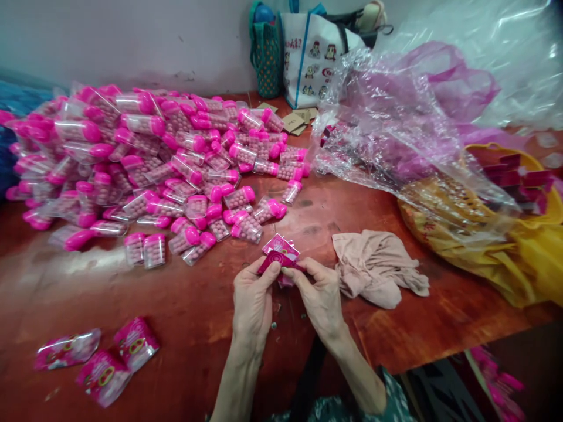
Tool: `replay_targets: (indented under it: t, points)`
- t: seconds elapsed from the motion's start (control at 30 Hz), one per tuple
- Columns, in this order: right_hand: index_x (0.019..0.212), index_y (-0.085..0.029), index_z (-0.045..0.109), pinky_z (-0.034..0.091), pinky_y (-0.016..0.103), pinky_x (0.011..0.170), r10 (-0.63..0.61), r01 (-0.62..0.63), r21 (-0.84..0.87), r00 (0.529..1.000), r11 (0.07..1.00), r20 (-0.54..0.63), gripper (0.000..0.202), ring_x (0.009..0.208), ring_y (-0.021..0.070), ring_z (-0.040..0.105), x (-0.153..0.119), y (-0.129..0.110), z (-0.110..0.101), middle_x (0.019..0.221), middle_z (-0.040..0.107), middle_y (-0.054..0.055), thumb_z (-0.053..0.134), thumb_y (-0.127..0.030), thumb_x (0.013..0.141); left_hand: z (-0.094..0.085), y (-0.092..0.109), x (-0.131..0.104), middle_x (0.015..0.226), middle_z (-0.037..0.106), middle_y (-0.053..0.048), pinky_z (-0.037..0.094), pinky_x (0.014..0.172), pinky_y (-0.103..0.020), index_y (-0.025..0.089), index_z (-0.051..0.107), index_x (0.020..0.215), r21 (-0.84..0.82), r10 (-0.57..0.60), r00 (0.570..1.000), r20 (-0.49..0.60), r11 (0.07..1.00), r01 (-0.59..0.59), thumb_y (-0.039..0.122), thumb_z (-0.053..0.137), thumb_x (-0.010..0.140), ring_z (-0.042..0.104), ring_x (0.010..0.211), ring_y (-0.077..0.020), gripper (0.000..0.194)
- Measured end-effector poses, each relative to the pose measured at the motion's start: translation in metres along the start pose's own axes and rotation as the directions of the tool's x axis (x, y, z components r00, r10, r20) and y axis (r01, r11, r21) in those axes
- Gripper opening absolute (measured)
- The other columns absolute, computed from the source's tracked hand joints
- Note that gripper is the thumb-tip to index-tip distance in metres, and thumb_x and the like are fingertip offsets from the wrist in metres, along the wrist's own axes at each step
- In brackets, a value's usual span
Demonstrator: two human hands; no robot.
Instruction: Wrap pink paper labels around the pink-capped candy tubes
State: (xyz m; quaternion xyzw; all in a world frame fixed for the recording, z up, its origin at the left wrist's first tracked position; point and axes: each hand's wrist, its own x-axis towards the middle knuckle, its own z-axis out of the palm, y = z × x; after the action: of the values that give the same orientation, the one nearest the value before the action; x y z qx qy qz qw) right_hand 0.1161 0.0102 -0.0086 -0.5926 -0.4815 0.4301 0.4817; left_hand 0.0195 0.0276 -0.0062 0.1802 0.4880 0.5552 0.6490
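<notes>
My left hand and my right hand meet near the middle of the table, pinching a small dark pink card between thumbs and fingers. Just beyond the card, and partly hidden by it, pink printed packets lie on the wood. A crumpled beige cloth rests to the right of my right hand. Past my hands, at the left, spreads a large heap of clear bottles with bright pink caps and small pink balls inside.
Three pink packets lie at the front left of the red-brown table. At the right are crumpled clear plastic and a yellow bag. Against the wall stand a white printed bag and a green holder.
</notes>
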Motion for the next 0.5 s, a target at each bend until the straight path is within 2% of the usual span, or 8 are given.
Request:
replay_targets:
  t: [0.1, 0.3, 0.4, 0.5]
  points:
    - [0.061, -0.018, 0.053, 0.034, 0.022, 0.05, -0.033, 0.029, -0.099, 0.999, 0.995, -0.034, 0.026, 0.052, 0.0111, 0.046, -0.004, 0.005, 0.007, 0.057, 0.049, -0.002, 0.048, -0.027, 0.085, 0.001, -0.003, 0.0, 0.064, 0.065, 0.0, 0.044, 0.06, -0.02, 0.013, 0.068, 0.071, -0.032, -0.004, 1.0, -0.011, 0.999, 0.004, 0.013, 0.07, 0.062, 0.055, 0.057, -0.0088, 0.009]
    - [0.056, -0.019, 0.043, 0.03, 0.024, 0.051, -0.222, 0.205, -0.35, 0.975, 0.914, -0.009, 0.034, 0.053, 0.0117, 0.042, -0.003, 0.01, 0.015, 0.056, 0.045, -0.001, 0.039, -0.025, 0.089, 0.002, -0.011, 0.004, 0.056, 0.059, 0.001, 0.039, 0.053, -0.018, 0.012, 0.066, 0.064, -0.104, -0.041, 0.999, -0.022, 0.994, 0.039, 0.014, 0.07, 0.061, 0.049, 0.052, -0.0067, 0.005]
    - [0.054, -0.019, 0.04, 0.029, 0.024, 0.05, -0.266, 0.241, -0.358, 0.964, 0.902, -0.021, 0.036, 0.051, 0.0107, 0.04, -0.001, 0.012, 0.016, 0.053, 0.041, -0.002, 0.039, -0.026, 0.089, 0.004, -0.016, 0.004, 0.057, 0.058, 0.001, 0.04, 0.055, -0.018, 0.012, 0.064, 0.061, -0.139, -0.034, 0.998, -0.046, 0.99, 0.027, 0.018, 0.069, 0.063, 0.049, 0.053, -0.0064, 0.008]
    - [0.053, -0.018, 0.039, 0.028, 0.023, 0.05, -0.207, 0.206, -0.293, 0.978, 0.934, 0.027, 0.037, 0.051, 0.0096, 0.04, 0.0, 0.01, 0.014, 0.054, 0.042, -0.003, 0.042, -0.026, 0.088, 0.004, -0.019, 0.004, 0.051, 0.053, 0.004, 0.036, 0.049, -0.017, 0.013, 0.061, 0.054, -0.117, 0.035, 0.99, -0.139, 0.992, -0.052, 0.022, 0.066, 0.068, 0.045, 0.048, -0.0054, 0.017]
